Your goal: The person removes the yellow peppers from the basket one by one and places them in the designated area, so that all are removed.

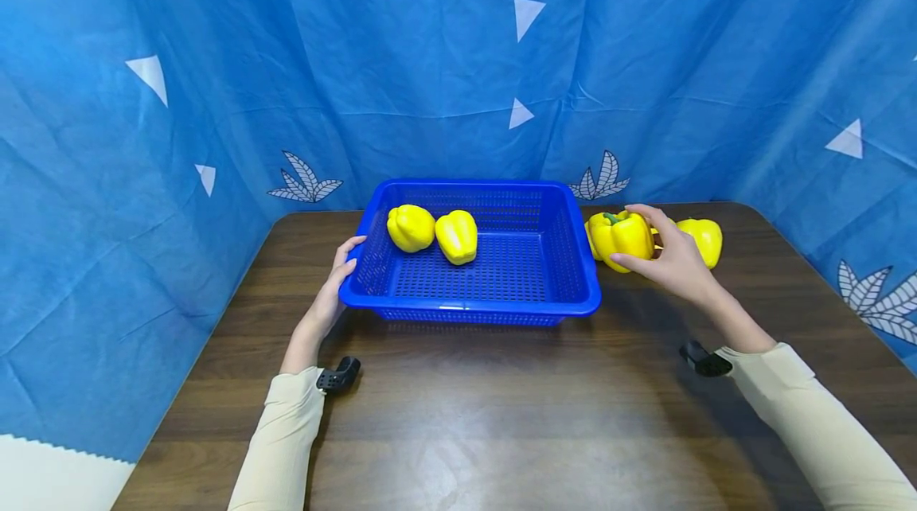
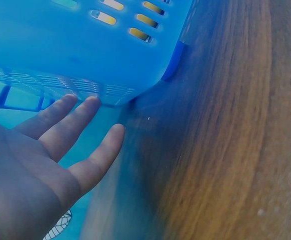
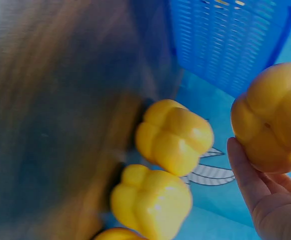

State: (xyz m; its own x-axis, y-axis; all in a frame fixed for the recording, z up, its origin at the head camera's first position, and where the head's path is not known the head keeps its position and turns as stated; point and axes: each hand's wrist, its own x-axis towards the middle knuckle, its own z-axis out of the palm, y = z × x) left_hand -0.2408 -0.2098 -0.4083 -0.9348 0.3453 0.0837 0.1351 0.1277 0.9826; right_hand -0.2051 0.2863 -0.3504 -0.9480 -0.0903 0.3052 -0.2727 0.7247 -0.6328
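My left hand (image 1: pixel 331 292) holds the left rim of a blue plastic basket (image 1: pixel 466 306), thumb and a fingertip on the rim. In the left wrist view three more fingers of the left hand (image 2: pixel 45 160) stretch out below, near the basket's outer wall. Two yellow bell peppers, one at the left (image 1: pixel 411 228) and one beside it (image 1: pixel 457 238), lie inside the basket. Right of the basket, my right hand (image 1: pixel 677 256) grips another yellow bell pepper (image 1: pixel 622 236) with a green stem, raised above the table in the right wrist view.
More yellow bell peppers sit on the table behind the right hand; one (image 1: pixel 704 240) shows at its right, and two (image 3: pixel 174 137) (image 3: pixel 153 200) show in the right wrist view. The brown wooden table (image 1: pixel 501 415) ends at a blue patterned curtain (image 1: pixel 444 57).
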